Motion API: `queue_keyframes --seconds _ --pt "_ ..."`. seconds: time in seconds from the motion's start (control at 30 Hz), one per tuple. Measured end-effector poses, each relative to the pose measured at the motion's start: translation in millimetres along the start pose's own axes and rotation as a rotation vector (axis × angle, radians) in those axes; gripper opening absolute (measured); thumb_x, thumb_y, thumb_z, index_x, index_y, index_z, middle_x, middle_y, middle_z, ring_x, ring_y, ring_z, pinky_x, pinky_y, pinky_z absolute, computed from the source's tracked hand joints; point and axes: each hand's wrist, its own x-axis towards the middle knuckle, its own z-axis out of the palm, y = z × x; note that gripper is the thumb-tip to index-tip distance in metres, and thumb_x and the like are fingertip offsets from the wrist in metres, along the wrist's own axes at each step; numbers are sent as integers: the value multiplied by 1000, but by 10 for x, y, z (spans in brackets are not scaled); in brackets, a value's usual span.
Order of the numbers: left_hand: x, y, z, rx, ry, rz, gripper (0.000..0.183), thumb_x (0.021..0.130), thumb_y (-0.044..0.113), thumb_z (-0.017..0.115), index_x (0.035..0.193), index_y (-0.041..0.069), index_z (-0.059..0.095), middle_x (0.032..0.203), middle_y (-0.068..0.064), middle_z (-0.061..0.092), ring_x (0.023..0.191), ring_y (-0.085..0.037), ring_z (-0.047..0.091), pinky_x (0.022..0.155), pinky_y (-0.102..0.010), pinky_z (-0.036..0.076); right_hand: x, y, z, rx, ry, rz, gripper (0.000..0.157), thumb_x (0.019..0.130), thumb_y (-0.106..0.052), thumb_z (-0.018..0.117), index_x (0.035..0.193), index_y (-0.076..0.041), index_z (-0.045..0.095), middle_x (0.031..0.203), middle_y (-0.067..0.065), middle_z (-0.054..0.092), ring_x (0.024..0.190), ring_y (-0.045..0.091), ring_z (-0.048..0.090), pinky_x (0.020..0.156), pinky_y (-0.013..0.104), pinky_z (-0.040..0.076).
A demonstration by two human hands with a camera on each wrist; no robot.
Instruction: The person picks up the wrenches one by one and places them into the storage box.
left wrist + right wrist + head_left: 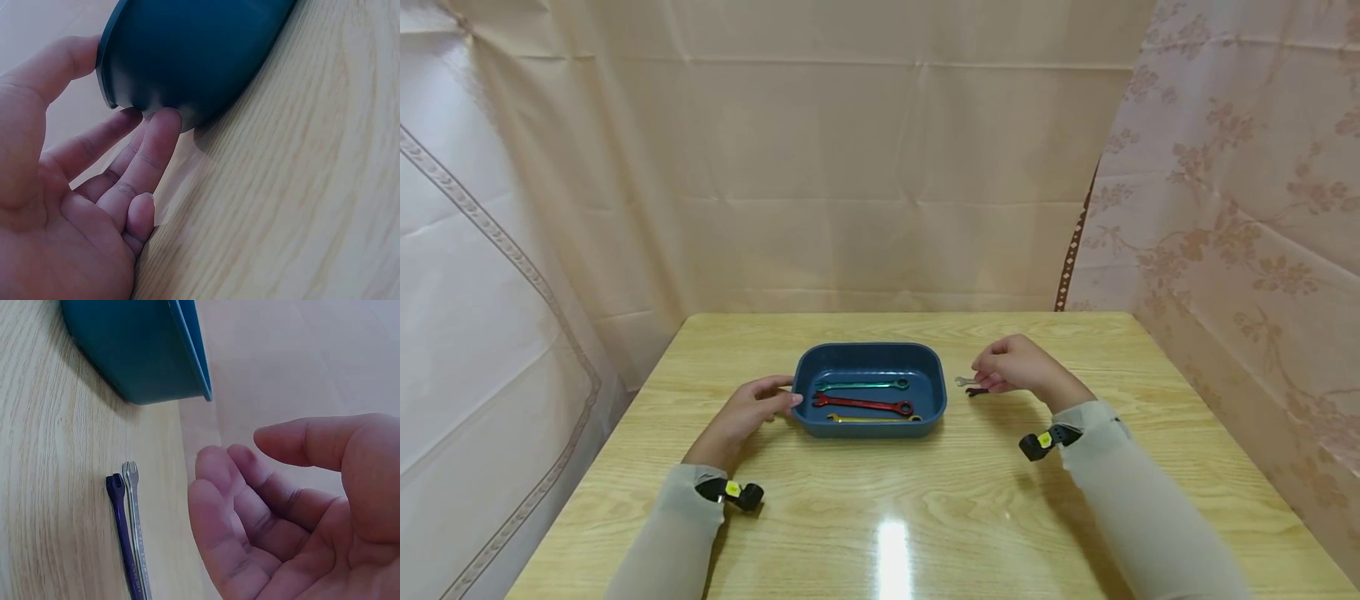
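A blue plastic box (868, 432) stands on the table with a green wrench (862, 385), a red wrench (863, 404) and a yellow wrench (872, 419) lying in it. My left hand (751, 412) pinches the box's left end, thumb at the rim and fingertips against the outer wall (181, 56). To the right of the box, my right hand (1017, 367) hovers over a silver wrench (132, 494) and a dark purple wrench (120, 515), which lie side by side on the table. Nothing is between its loosely bent fingers and thumb; in the head view it partly covers both wrenches.
The wooden table (820, 517) reaches back to a beige curtain (865, 183). Light cloth hangs at the left (482, 333), and a flower-patterned curtain (1247, 225) hangs at the right. A black camera sits on each wrist.
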Motion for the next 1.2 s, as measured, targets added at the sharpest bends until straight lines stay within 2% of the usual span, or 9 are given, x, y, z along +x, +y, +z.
queue_keyframes --seconds 0.2,0.47,0.6,0.9,1.2 --pt "15 -19 4 3 -4 -1 62 93 41 77 144 11 59 106 -4 77 99 -19 70 86 -36 43 -27 99 -15 -4 54 2 38 105 -23 57 124 8 66 115 24 72 99 32 71 85 38 61" --pt "13 6 24 3 -8 -4 62 94 42 76 145 12 58 110 -5 77 99 -18 70 88 -36 42 -84 283 -22 61 137 30 39 103 -23 58 127 8 65 121 22 69 99 28 69 97 49 56" --pt "9 7 28 -1 -8 -8 63 94 43 76 146 12 58 109 -6 77 100 -18 70 88 -36 42 -111 348 -24 85 165 39 41 103 -25 60 128 7 65 118 19 69 99 26 69 96 46 57" --pt "5 3 -6 17 -13 -2 63 94 44 75 144 11 58 109 -5 77 103 -20 70 89 -36 42 -142 404 -46 153 182 41 44 103 -26 62 131 8 61 119 22 69 102 27 68 92 40 58" --pt "23 0 -14 33 -19 8 62 94 45 75 142 9 60 110 -3 76 100 -18 71 88 -35 43 -164 473 -122 158 232 71 43 105 -28 60 132 5 62 123 20 67 103 25 67 92 39 58"
